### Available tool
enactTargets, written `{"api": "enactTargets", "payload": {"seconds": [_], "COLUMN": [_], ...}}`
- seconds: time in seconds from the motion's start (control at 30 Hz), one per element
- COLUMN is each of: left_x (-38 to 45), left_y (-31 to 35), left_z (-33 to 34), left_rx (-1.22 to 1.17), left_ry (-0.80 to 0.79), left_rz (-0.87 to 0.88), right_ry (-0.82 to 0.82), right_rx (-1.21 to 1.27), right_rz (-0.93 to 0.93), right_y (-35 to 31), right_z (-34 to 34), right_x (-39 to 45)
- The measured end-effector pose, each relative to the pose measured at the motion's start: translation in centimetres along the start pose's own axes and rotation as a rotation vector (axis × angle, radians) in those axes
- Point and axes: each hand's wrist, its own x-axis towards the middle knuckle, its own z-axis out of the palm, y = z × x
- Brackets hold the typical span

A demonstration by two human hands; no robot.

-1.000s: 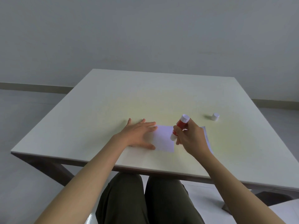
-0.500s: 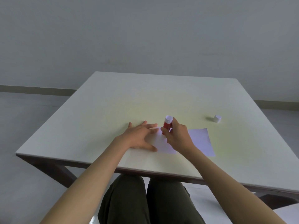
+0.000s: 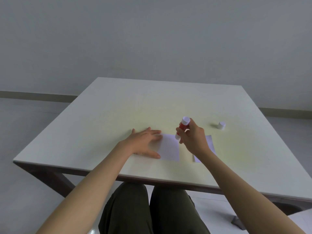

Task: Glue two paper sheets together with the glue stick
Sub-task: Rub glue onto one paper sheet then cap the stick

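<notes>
**Head view: glue stick working the left sheet's far corner**

Head camera catches the right hand (image 3: 193, 140) clamped around the glue stick (image 3: 182, 128) — red barrel, white twist end up, pale tip down on the far right corner of the left sheet (image 3: 169, 149). No label or writing can be read on it. The left hand (image 3: 145, 143) lies flat with fingers spread, pinning that sheet's left edge to the table (image 3: 118, 115). Right of the left sheet, apart from it, the second sheet (image 3: 209, 146) peeks out beneath the right wrist. Well right of the left sheet and farther back, the white cap (image 3: 221, 125) stands alone. Half a second ago the stick stood nearer the left fingers — now it's shifted right.
</notes>
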Motion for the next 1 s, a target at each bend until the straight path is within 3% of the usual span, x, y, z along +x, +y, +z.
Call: {"api": "enactTargets", "payload": {"seconds": [0.27, 0.47, 0.7, 0.9, 1.0], "left_x": [-0.2, -0.1, -0.1, -0.1, -0.1], "left_y": [0.1, 0.1, 0.1, 0.1, 0.1], "left_z": [0.0, 0.2, 0.2, 0.2, 0.3], "left_rx": [0.006, -0.032, -0.075, -0.037, -0.050], "left_ry": [-0.012, -0.017, -0.012, -0.032, -0.039], "left_rz": [-0.008, -0.035, -0.044, -0.029, -0.026], "right_ry": [-0.045, -0.063, -0.111, -0.123, -0.111], "right_rx": [-0.129, -0.274, -0.294, -0.258, -0.208], "right_rz": [-0.061, -0.238, -0.286, -0.260, -0.103], "right_y": [0.6, 0.5, 0.3, 0.0, -0.5], "right_z": [1.1, 1.2, 0.8, 0.5, 0.2], "right_x": [-0.5, -1.8, -3.6, -4.9, -4.9]}}
